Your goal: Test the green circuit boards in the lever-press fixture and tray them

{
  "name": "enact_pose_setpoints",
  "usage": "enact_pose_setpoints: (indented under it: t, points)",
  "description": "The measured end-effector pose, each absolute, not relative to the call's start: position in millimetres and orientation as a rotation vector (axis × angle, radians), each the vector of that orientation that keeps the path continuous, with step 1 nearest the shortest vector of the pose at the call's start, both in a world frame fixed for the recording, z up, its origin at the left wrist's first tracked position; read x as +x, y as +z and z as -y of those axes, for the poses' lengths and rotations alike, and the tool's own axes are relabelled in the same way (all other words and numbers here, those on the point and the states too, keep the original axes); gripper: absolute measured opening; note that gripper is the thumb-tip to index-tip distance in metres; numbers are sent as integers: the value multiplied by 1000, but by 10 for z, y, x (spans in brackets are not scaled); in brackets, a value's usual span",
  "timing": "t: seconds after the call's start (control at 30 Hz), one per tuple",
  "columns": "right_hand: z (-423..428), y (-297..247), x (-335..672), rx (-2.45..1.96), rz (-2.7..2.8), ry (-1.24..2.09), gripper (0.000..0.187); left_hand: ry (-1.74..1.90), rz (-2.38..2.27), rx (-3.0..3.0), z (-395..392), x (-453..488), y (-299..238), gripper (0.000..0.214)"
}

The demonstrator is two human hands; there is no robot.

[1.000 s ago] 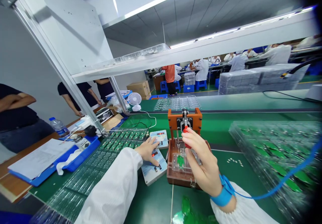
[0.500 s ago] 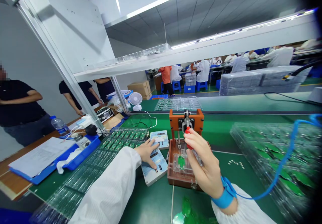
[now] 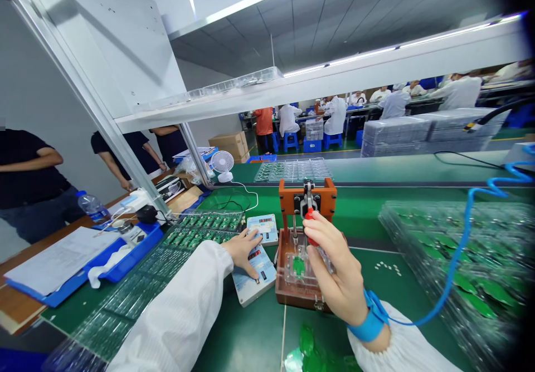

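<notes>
My right hand (image 3: 334, 266) is closed round the red lever handle (image 3: 310, 216) of a brown and orange test fixture (image 3: 307, 199), with the lever down. A small green circuit board (image 3: 298, 265) sits under the fixture's clear plate. My left hand (image 3: 246, 249) rests flat, fingers spread, on a light blue tester box (image 3: 256, 276) just left of the fixture. A second light blue box (image 3: 263, 228) lies behind it. A blue wrist strap (image 3: 370, 319) with a coiled blue cord (image 3: 460, 249) is on my right wrist.
Clear trays of green boards lie at the left (image 3: 200, 231) and are stacked at the right (image 3: 460, 249). Loose green boards (image 3: 309, 350) lie near me. A blue tray with papers (image 3: 62, 260), a small white fan (image 3: 222, 163) and standing people at left; seated workers behind.
Hands hold the same places on the lever and the tester box. The blue cord has swung up and to the right; the view has shifted slightly.
</notes>
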State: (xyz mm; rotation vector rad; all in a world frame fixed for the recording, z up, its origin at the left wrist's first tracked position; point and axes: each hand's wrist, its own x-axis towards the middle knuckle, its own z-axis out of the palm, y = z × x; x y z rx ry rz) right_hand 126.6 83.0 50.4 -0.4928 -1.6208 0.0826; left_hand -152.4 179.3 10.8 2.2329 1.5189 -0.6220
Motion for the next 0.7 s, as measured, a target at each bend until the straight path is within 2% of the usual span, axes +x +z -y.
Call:
enact_pose_setpoints:
  t: [0.57, 0.7]
  points:
    - [-834, 483, 1262, -492, 1620, 114, 61, -655, -1589, 2232, -1791, -1505, 24, 147]
    - [-825, 503, 1254, -487, 1608, 94, 61, -683, -1624, 2188, -1738, -1420, 219, 147]
